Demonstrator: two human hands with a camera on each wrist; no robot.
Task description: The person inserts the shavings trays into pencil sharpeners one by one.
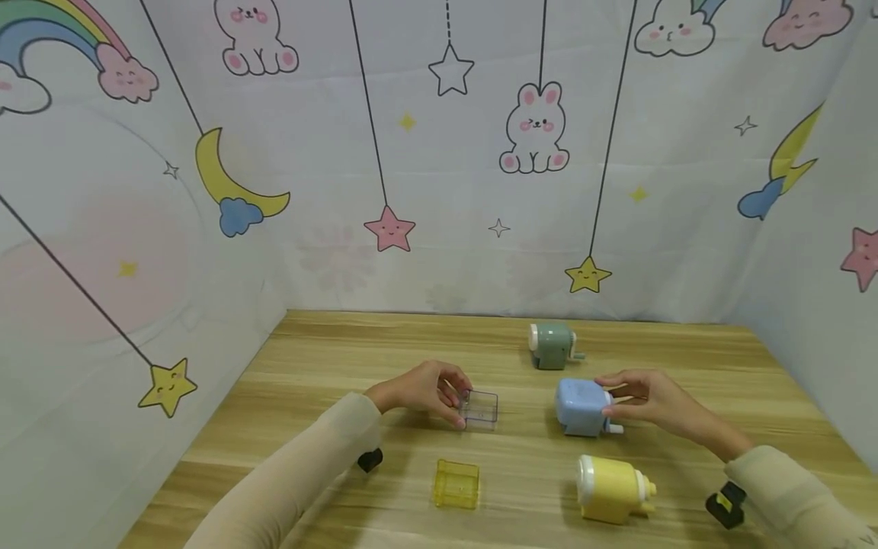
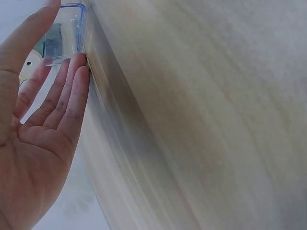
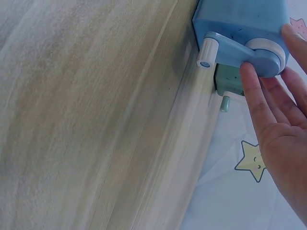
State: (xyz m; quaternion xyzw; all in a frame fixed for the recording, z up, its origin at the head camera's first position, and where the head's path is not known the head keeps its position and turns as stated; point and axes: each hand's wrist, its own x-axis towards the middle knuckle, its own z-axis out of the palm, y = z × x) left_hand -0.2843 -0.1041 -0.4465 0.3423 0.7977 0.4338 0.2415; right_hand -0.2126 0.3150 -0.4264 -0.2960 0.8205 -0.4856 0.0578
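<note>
My left hand [image 1: 430,390] holds a clear plastic shavings drawer [image 1: 482,409] between thumb and fingers on the table. In the left wrist view, the fingertips touch the near end of the drawer [image 2: 72,28]. To the right stands a light blue crank pencil sharpener [image 1: 580,408]. My right hand [image 1: 652,402] grips its crank end, thumb and fingers on opposite sides. In the right wrist view, fingers lie against the hub of the sharpener's crank [image 3: 235,50], its white-and-blue handle pointing away from the hand.
A yellow crank sharpener [image 1: 610,489] stands in front of the blue one, and a green sharpener [image 1: 552,346] stands behind it. A see-through yellow drawer [image 1: 456,485] lies nearer on the wooden table [image 1: 329,343]. Printed cloth walls [image 1: 439,168] enclose the table's back and sides.
</note>
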